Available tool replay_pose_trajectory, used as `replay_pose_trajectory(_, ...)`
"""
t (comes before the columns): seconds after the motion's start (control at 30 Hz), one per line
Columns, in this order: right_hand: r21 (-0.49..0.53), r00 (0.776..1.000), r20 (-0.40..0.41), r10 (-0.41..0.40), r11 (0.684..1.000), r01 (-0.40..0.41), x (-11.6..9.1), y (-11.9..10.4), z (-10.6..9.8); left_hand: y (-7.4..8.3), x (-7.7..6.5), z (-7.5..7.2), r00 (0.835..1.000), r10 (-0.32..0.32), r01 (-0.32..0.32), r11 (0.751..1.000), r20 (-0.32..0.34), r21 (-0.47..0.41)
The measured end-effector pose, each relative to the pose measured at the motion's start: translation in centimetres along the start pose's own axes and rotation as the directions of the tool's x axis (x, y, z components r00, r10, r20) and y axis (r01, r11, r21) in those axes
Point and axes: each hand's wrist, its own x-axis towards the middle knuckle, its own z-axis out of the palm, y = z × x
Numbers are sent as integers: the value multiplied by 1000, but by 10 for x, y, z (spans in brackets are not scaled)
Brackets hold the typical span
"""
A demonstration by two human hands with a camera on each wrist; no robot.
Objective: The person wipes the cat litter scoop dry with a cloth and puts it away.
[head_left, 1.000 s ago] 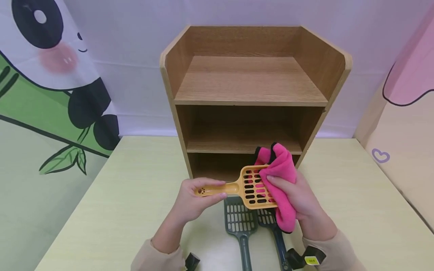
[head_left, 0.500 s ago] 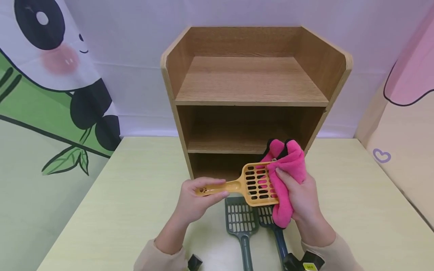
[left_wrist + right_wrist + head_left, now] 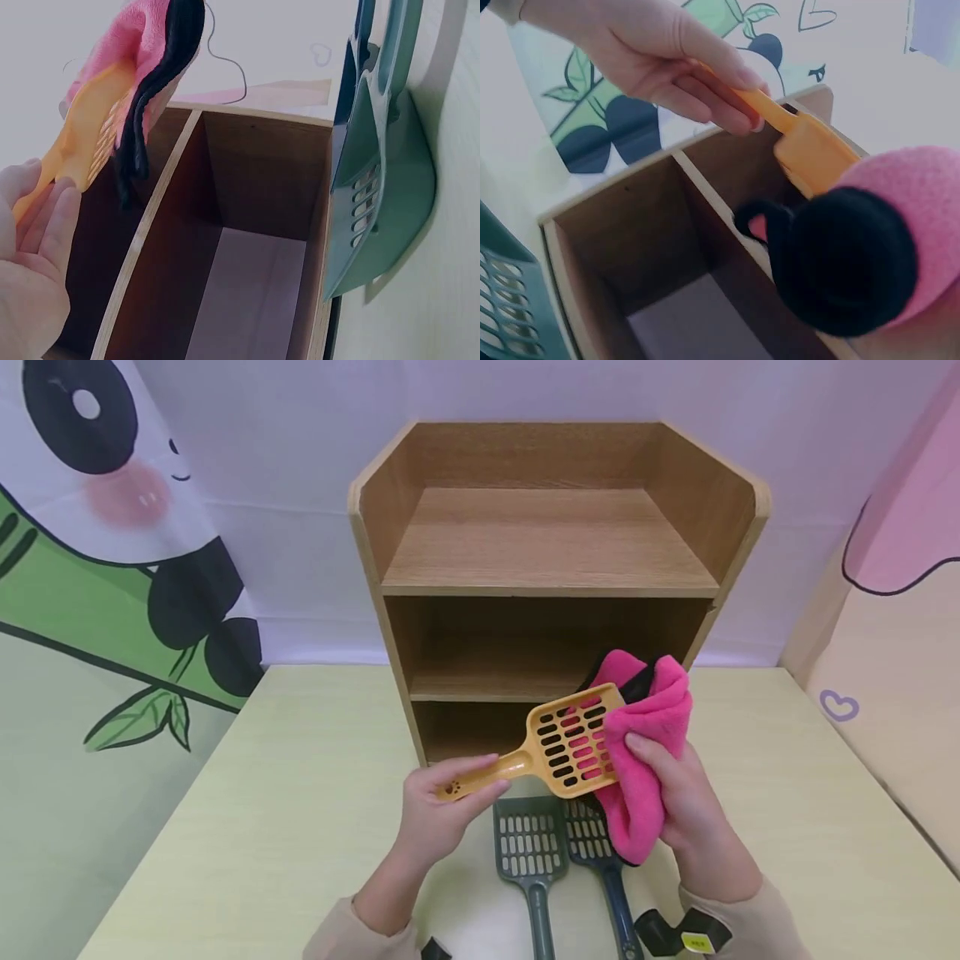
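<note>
My left hand [image 3: 435, 814] pinches the handle of an orange slotted litter scoop [image 3: 534, 750], thumb and fingers on either side, its head tilted up to the right. A pink cloth [image 3: 651, 722] with black edging is bunched in my right hand [image 3: 693, 814] and wraps the far right side of the scoop's head, hiding that edge. In the left wrist view, the cloth [image 3: 139, 34] covers the end of the scoop [image 3: 88, 112]. The right wrist view shows the left hand [image 3: 660, 64] on the handle; the cloth [image 3: 922, 210] blocks the right hand's fingers.
A grey-green litter scoop [image 3: 537, 893] and a dark blue one [image 3: 617, 893] lie side by side on the pale table [image 3: 247, 827], below the hands. Behind them stands a wooden shelf unit [image 3: 551, 591] with stacked compartments. Printed fabric [image 3: 300, 527] hangs at the back.
The orange scoop's head has tilted upward. My right hand and the cloth have shifted slightly right, with the cloth still against the scoop's head. The two scoops on the table stay put.
</note>
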Motion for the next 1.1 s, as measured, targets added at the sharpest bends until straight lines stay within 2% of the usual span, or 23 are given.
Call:
replay_pose_trajectory(0.07,13,995,85,51,999,-52,0,2,-2,-1,-1,2,1000,8,-8,1000,-6,12)
replay_pose_trajectory(0.13,3,990,98,103,995,-104,2,4,-4,-3,-2,4,1000,23,-23,1000,3,8)
replay_pose_trajectory(0.23,-65,990,20,140,988,-138,6,7,-3,-4,-4,7,997,68,-67,998,31,-12)
replay_pose_trajectory(0.3,-124,990,-51,134,983,-139,9,9,-2,-5,-5,8,993,112,-111,994,48,-12)
replay_pose_trajectory(0.4,-158,985,-132,111,979,-131,11,13,1,-4,-4,10,982,184,-185,983,49,13)
replay_pose_trajectory(0.53,-115,972,-226,72,988,-100,10,16,8,-3,-3,10,967,251,-252,967,36,33)
replay_pose_trajectory(0.77,36,926,-378,10,999,4,7,18,19,-3,-4,15,968,251,-251,967,0,40)
replay_pose_trajectory(0.93,147,900,-435,-25,984,98,9,20,22,-4,-6,21,966,256,-254,966,-33,47)
replay_pose_trajectory(1.1,183,877,-472,-93,962,201,9,23,26,-4,-9,25,965,256,-254,966,-57,39)
